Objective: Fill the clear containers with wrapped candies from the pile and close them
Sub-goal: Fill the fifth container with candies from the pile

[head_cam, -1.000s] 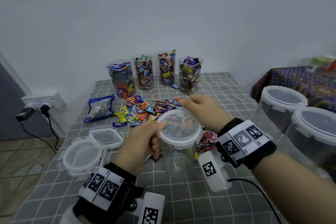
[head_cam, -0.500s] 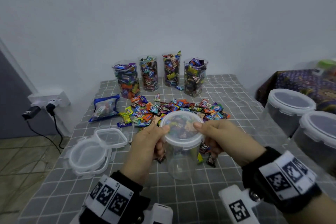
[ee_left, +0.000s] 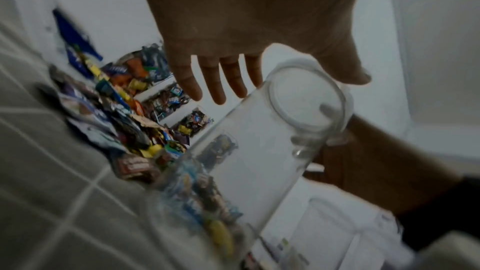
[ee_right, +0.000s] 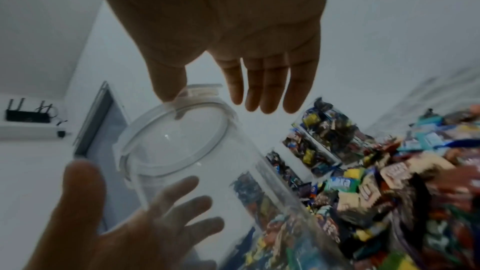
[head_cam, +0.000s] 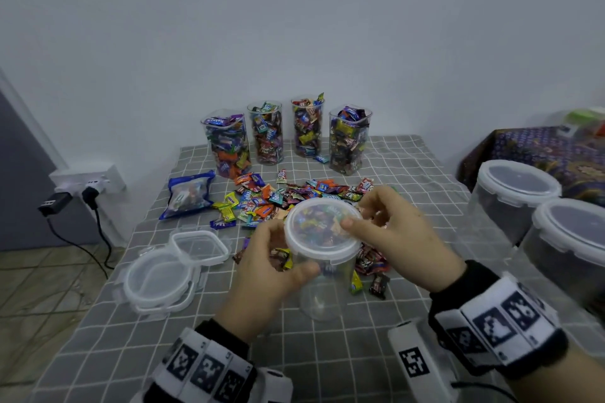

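Observation:
An empty clear round container stands upright on the table near the front, with its white-rimmed lid on top. My left hand is curled round its body just under the rim; the fingers show through the plastic in the right wrist view. My right hand is over the lid's right side, its thumb lying on the lid and the other fingers hanging past the far rim. Behind the container lies the pile of wrapped candies.
Several lidless containers full of candy line the wall. Loose lids and a blue bag lie to the left. Two large lidded tubs stand at the right edge. A wall socket with plugs is at far left.
My right hand came back from the lid's far rim to its right side, thumb now on top. My left hand slid from the rim down onto the container's body.

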Tool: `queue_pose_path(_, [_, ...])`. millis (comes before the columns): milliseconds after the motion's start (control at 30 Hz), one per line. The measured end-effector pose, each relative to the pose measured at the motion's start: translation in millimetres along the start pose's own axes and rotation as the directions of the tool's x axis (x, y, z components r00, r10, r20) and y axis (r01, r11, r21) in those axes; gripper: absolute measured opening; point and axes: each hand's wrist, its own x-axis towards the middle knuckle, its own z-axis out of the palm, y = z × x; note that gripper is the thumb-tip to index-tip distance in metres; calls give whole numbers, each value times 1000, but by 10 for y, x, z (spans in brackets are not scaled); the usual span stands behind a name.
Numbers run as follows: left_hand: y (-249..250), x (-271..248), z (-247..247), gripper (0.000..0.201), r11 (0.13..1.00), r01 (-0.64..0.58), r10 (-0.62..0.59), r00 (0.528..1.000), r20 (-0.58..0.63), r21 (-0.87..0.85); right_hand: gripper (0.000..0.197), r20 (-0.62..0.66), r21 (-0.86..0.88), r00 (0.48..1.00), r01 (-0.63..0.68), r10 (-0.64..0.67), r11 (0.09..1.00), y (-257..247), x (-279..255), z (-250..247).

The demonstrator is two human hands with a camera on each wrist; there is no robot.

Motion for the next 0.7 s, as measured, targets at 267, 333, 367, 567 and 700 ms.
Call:
queue_pose_path(267, [-15, -6, 148, 81, 994, -44, 43, 999, 13, 97, 88, 211, -289, 966, 209, -150, 934, -161, -47, 10])
queue_pose_path(333, [-7, -6, 144, 82, 994, -41, 40, 999, 16, 97, 81, 158, -273, 974, 204, -165, 940, -163, -54, 34])
queue_pose_path(367, [-5, -9, 137, 83, 994, -36, 35, 999, 14, 106, 78, 140, -247, 977, 191, -160, 950, -171, -60, 40])
queue_pose_path(567, [20, -11, 109, 84, 987, -39, 28, 997, 69, 155, 78, 85, -70, 991, 113, -107, 991, -300, -28, -84])
queue_pose_path(700, [104, -38, -41, 102, 989, -118, 116, 993, 28, 91, 71, 100, -148, 980, 186, -172, 971, -382, -33, -80])
